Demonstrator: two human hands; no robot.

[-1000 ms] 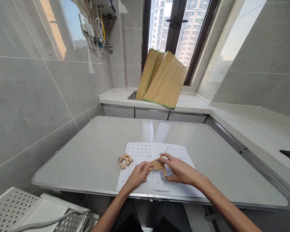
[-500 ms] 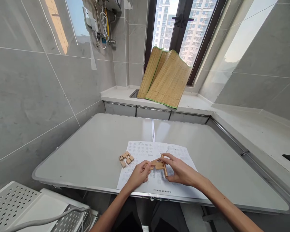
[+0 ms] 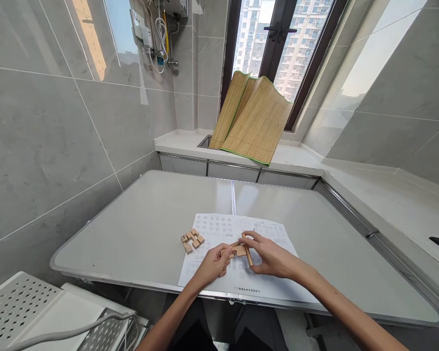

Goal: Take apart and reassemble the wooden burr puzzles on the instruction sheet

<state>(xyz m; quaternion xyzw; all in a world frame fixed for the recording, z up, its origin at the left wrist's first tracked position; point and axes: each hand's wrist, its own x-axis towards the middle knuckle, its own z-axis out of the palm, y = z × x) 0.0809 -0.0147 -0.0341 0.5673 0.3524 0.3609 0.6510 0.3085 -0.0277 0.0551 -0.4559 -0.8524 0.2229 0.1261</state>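
Over the printed paper sheet [image 3: 249, 282], my left hand [image 3: 214, 263] is closed, its thumb and fingers pinching the left ends of some flat wooden puzzle pieces [image 3: 240, 250]. At their right end, a slim wooden bar [image 3: 248, 251] stands crosswise against them. My right hand [image 3: 267, 256] grips this bar between the thumb at its near end and the fingers at its far end. The left tips of the pieces are hidden by my left fingers. Left of my hands lies a cluster of small wooden blocks [image 3: 189, 248], partly on the sheet's edge.
The sheet lies on a pale folding table [image 3: 131, 224] with a centre seam. A bamboo mat [image 3: 256, 122] leans at the window beyond the counter [image 3: 183, 142]. At the lower left stands a white perforated rack [image 3: 22, 307] with a grey cable. Tiled walls flank the table.
My left hand and the flat pieces have shifted and tilted slightly against the bar. Both hands keep their grip, and the whole view has moved a little.
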